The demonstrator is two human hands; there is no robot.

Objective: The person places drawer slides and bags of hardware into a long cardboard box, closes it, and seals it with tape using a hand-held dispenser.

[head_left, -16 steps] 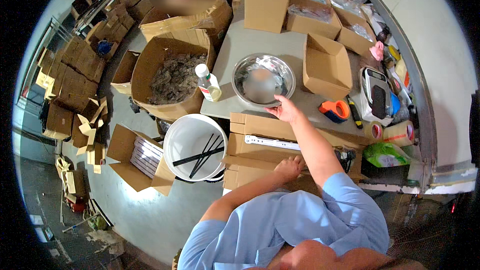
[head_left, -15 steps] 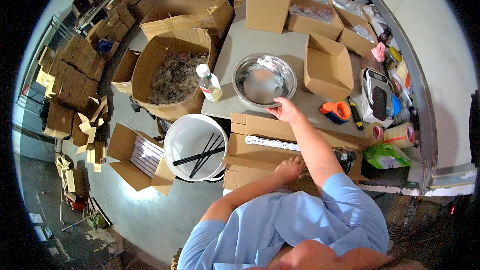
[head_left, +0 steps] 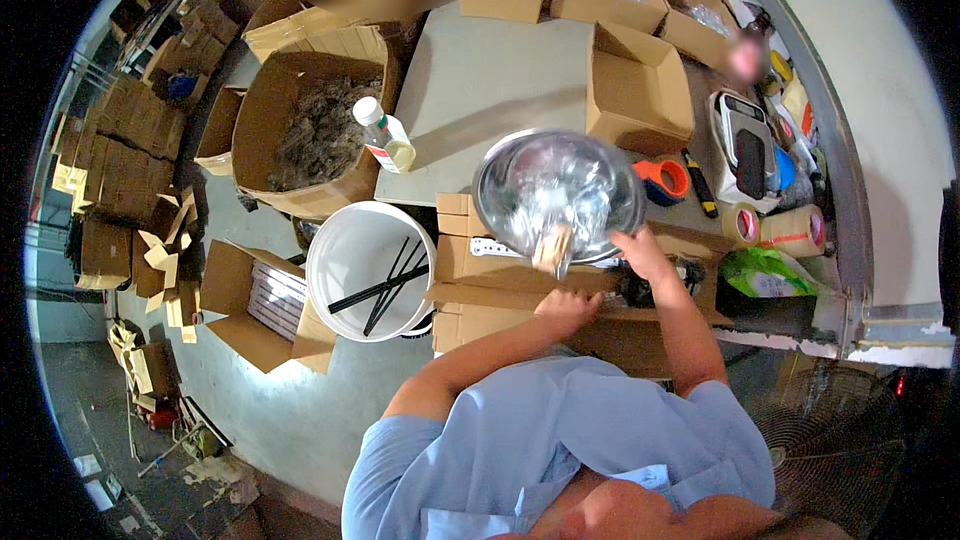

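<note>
A shiny metal bowl [head_left: 490, 198] is in my right hand [head_left: 647, 252], which grips its rim at the near right. It is tilted toward me over a long open cardboard box [head_left: 462, 290]. Inside the bowl lie clear plastic bags [head_left: 560, 185], blurred by motion, and a tan piece [head_left: 551, 248] hangs over the near rim. Part of a white metal drawer slide [head_left: 492, 247] shows in the box below, mostly hidden by the bowl. My left hand [head_left: 568, 308] is closed on the box's near flap. Dark parts [head_left: 655, 285] lie at the box's right end.
Left of the box stands a white bucket [head_left: 322, 285] with black rods, and a white-capped bottle [head_left: 385, 138] behind it. An open carton [head_left: 640, 105], an orange tape roll [head_left: 665, 180], a yellow-black cutter [head_left: 700, 185] and clear tape rolls [head_left: 795, 230] are to the right.
My right hand has brought the bowl from the grey tabletop toward me, over the long box, and tipped it. My left hand stays at the near flap. The view has shifted slightly.
</note>
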